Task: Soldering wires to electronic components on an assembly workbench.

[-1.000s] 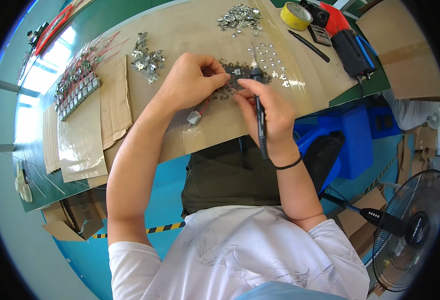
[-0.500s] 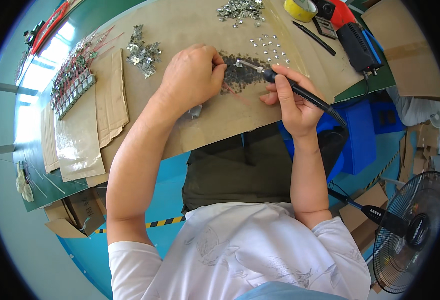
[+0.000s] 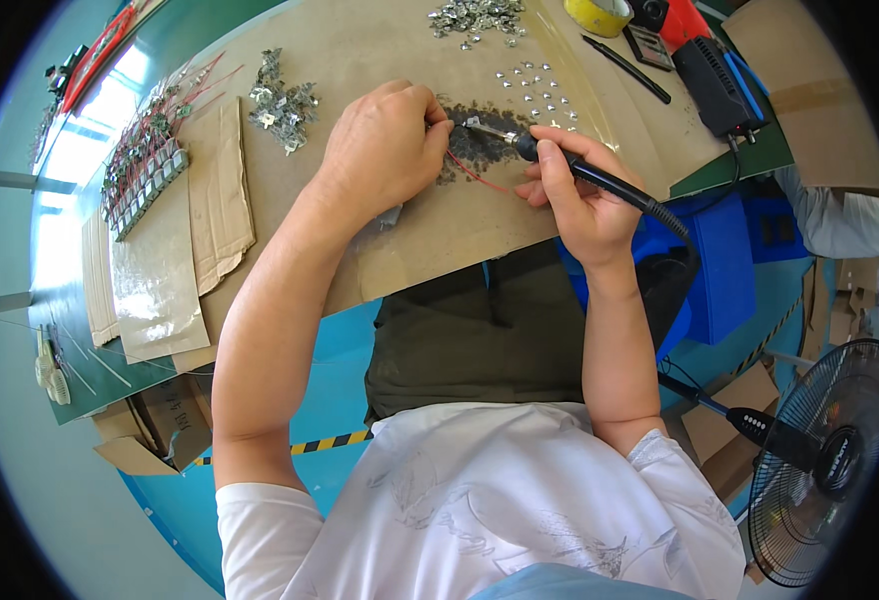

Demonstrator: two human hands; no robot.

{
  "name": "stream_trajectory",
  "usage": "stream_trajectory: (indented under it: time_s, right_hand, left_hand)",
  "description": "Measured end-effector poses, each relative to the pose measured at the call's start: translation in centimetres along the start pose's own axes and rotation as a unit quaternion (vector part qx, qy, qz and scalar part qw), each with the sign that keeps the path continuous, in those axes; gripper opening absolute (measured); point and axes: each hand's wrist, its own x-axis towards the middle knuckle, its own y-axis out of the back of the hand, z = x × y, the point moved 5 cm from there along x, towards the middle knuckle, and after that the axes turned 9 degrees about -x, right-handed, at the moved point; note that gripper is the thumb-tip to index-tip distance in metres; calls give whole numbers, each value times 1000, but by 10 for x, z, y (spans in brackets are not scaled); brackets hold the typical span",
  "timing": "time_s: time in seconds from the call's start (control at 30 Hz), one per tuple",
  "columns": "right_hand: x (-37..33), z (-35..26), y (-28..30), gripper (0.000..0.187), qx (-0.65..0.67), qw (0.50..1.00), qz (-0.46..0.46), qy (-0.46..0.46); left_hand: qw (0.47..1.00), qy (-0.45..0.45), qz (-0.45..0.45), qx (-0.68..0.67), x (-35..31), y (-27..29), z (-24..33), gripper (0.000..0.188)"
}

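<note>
My right hand (image 3: 595, 200) grips the black handle of a soldering iron (image 3: 560, 160) like a pen. Its metal tip points left at a small shiny piece (image 3: 473, 123) over a dark, scorched patch (image 3: 485, 150) of the work sheet. Left of the tip, the fingers of my left hand (image 3: 385, 140) are pinched together; whatever they hold is hidden. A thin red wire (image 3: 475, 175) runs from beside those fingertips toward my right fingers. A small grey part (image 3: 390, 218) shows partly below my left wrist.
Piles of small metal pieces lie at the back (image 3: 478, 18) and left (image 3: 283, 100), with shiny bits (image 3: 537, 85) spread nearby. Wired assemblies (image 3: 150, 165) stand in a row beside cardboard (image 3: 222, 195). A black soldering station (image 3: 712, 88), tape roll (image 3: 600, 15) and black pen (image 3: 627, 70) sit at right; a fan (image 3: 830, 460) stands lower right.
The soldering iron and my right hand have shifted slightly left and down. The red wire now shows more clearly, reaching nearer my right fingers. My left hand has barely moved.
</note>
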Motion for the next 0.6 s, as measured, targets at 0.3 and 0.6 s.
stream_trajectory:
  time_s: [0.3,0.6]
  right_hand:
    - [1,-1,0,17,19,1000,3,-17]
    - [-1,-1,0,16,14,1000,7,-24]
  left_hand:
    - [1000,25,-14,-9,2,1,3,16]
    - [999,36,-22,-10,1,0,3,15]
